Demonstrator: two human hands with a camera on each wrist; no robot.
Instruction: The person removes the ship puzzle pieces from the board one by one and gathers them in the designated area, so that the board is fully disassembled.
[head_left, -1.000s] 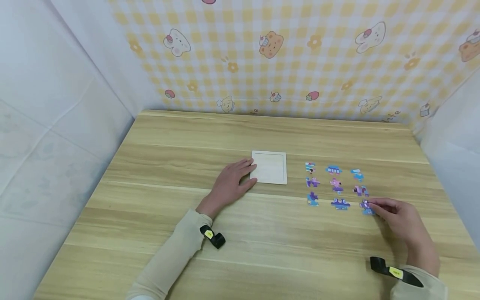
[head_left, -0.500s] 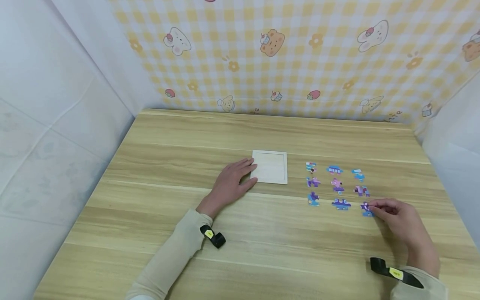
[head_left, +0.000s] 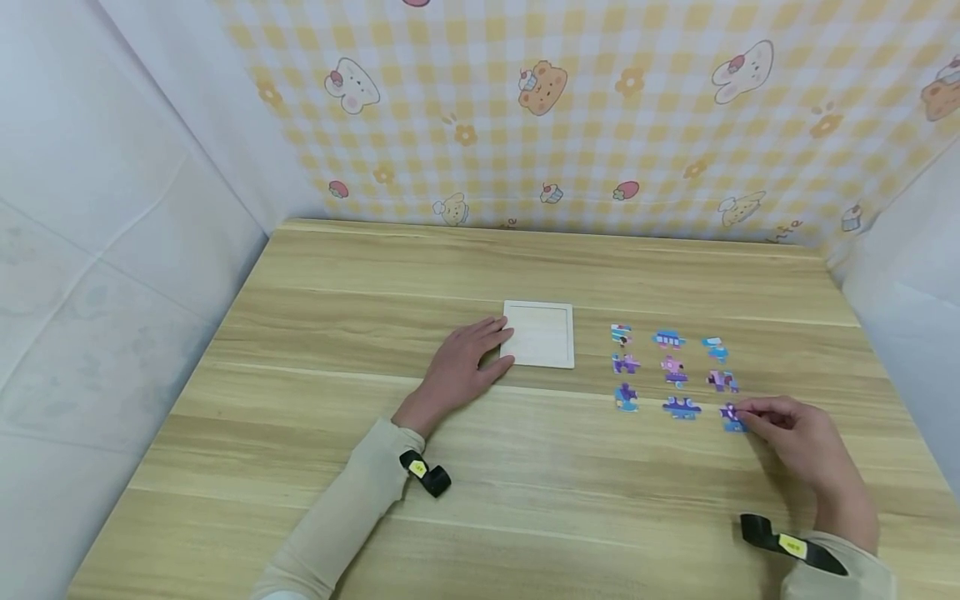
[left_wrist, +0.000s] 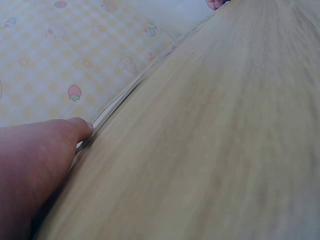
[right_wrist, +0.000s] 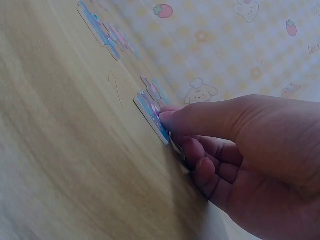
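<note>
My right hand (head_left: 808, 442) pinches a purple and blue jigsaw puzzle piece (head_left: 729, 416) between thumb and index finger at the near right corner of a grid of pieces. In the right wrist view, the thumb lies on the puzzle piece (right_wrist: 150, 117), which is at the table surface, while the other fingers are curled under the palm. My left hand (head_left: 467, 367) rests flat on the table, its fingertips at the left edge of a square pale wooden puzzle tray (head_left: 569, 337). Only the thumb side of the left hand (left_wrist: 40, 155) shows in the left wrist view.
Several other puzzle pieces lie apart in rows between the tray and the right hand, among them a blue piece (head_left: 668, 339), a pink piece (head_left: 673, 369) and a purple piece (head_left: 681, 407). A checked curtain (head_left: 480, 125) hangs behind the wooden table (head_left: 375, 267).
</note>
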